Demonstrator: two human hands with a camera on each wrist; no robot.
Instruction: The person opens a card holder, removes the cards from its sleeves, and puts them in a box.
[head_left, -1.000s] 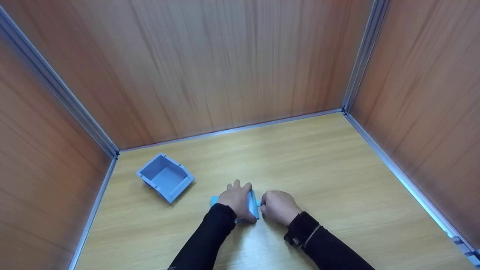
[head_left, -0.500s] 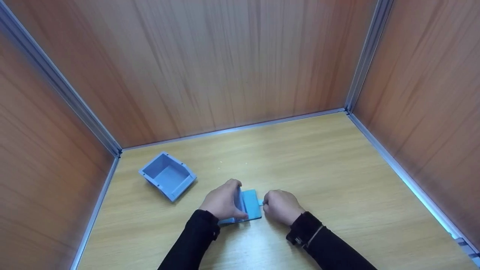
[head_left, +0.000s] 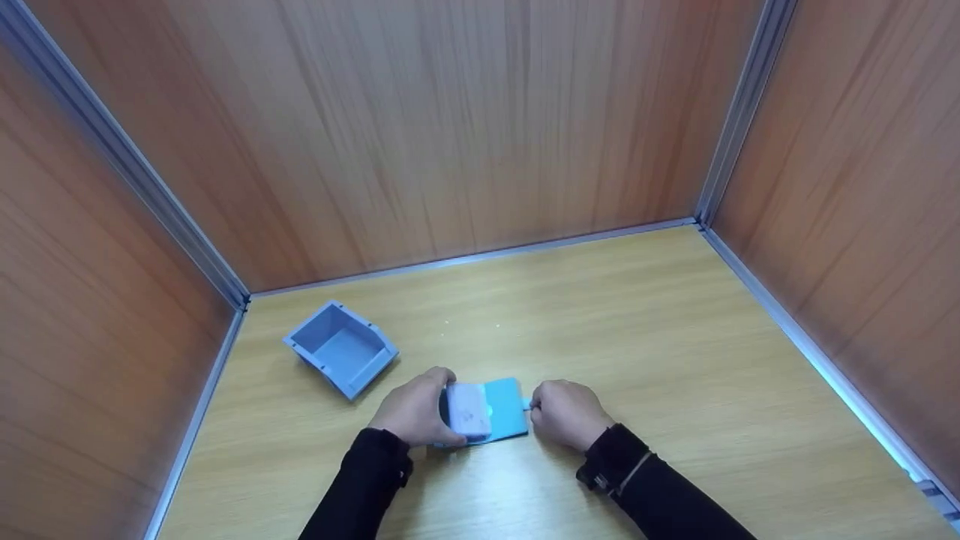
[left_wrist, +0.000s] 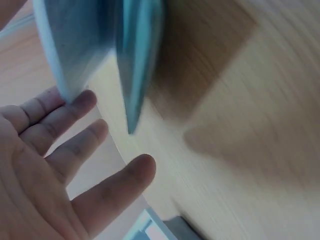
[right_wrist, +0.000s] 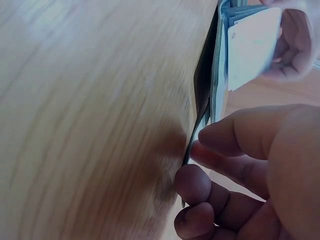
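Hands: left (head_left: 412, 412) lifts white card (head_left: 469, 411), right (head_left: 566, 412) pinches blue wallet (head_left: 506, 409); writing illegible.

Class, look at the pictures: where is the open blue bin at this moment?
In the head view the open blue bin sits on the table at the left, near the back-left corner, apart from the left hand.

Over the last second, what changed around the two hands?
The left hand slid off the top of the teal holder toward the person's left, drawing out a white card that now shows, held in its fingers. The right hand kept pinching the holder's right edge. The blue bin and the table look unchanged.
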